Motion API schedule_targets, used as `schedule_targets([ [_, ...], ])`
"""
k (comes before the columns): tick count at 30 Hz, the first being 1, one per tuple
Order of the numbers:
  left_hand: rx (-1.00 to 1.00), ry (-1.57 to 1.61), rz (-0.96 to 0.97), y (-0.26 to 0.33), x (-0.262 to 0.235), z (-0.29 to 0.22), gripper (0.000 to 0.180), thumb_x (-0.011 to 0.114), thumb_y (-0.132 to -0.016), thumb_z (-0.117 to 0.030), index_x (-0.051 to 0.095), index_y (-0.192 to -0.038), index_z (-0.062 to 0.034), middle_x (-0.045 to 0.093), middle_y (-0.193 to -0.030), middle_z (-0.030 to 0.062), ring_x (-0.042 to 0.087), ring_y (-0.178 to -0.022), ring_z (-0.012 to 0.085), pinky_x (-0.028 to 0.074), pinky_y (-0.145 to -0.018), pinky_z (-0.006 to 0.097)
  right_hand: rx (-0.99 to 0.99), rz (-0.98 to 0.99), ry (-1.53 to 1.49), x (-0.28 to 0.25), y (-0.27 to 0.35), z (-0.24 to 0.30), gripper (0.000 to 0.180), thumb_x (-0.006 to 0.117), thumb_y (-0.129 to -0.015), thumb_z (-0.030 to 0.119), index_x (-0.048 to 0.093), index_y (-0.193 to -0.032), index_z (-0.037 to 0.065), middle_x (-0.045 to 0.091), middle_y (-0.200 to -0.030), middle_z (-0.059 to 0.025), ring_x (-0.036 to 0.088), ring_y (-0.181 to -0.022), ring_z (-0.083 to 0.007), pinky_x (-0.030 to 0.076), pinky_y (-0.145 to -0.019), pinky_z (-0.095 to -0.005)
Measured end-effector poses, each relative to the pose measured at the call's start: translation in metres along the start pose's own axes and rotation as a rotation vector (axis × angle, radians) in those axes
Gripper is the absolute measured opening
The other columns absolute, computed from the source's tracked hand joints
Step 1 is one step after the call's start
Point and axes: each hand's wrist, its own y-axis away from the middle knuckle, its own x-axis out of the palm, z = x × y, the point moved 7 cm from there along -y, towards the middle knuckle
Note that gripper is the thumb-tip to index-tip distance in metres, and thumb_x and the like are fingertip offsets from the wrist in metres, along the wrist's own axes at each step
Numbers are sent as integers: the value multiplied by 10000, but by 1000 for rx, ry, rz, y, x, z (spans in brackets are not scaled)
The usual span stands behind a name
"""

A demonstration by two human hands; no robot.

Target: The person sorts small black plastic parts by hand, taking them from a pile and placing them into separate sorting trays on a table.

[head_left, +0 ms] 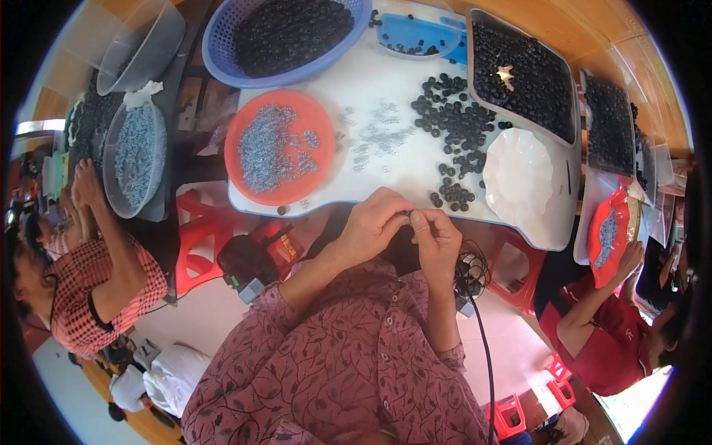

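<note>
Round black pieces (461, 124) dot the smooth white surface (404, 179). By its near edge, left hand (374, 226) and right hand (437, 241) clamp fingers (424, 222) on a dark piece (407, 214), partly hidden

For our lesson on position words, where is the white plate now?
In the head view, the white plate lies at the right end of the table, beside loose black pieces and just below the black-filled tray.

Workshop, small-parts handwork: I worked at one white table (348, 85), stocked with black pieces (461, 135) in one blue basket (220, 53) and one tray (520, 119), tiny pale pieces (263, 148) on one red plate (325, 148); co-workers (602, 343) flanked me, similarly supplied.
</note>
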Motion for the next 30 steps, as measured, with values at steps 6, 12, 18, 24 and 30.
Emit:
schedule_targets([
  [6,16,-44,2,6,-6,6,237,695,-794,5,642,-1017,-53,597,-925,115,622,-825,298,514,-693,355,12,47,7,9,1,-8,137,638,-947,125,652,-927,-10,621,-761,1,509,-599,-41,421,-536,-195],
  [12,46,-58,-13,8,-8,8,258,708,-793,34,662,-1037,-35,615,-952,103,644,-770,221,524,-650,292,84,83,-21,11,3,-10,155,625,-957,142,643,-964,-12,625,-768,2,509,-619,-41,421,-555,-192],
  [18,81,-81,13,8,-8,6,253,711,-786,27,666,-1024,-47,619,-949,98,649,-777,234,530,-656,305,169,111,-86,13,3,-13,150,638,-946,142,645,-960,-8,637,-793,2,516,-628,-45,424,-559,-190],
  [24,96,-154,6,11,-7,8,250,718,-783,21,663,-1016,-47,622,-912,88,658,-767,213,534,-665,302,50,70,64,9,5,-14,129,639,-935,122,639,-968,-3,626,-789,-10,527,-629,-62,439,-564,-210],
  [30,-435,714,101,23,1,41,189,651,-880,37,629,-1068,27,664,-987,72,667,-823,142,568,-742,281,35,-17,39,-4,3,-3,114,621,-941,116,631,-997,16,592,-772,6,510,-645,-50,417,-579,-196],
])
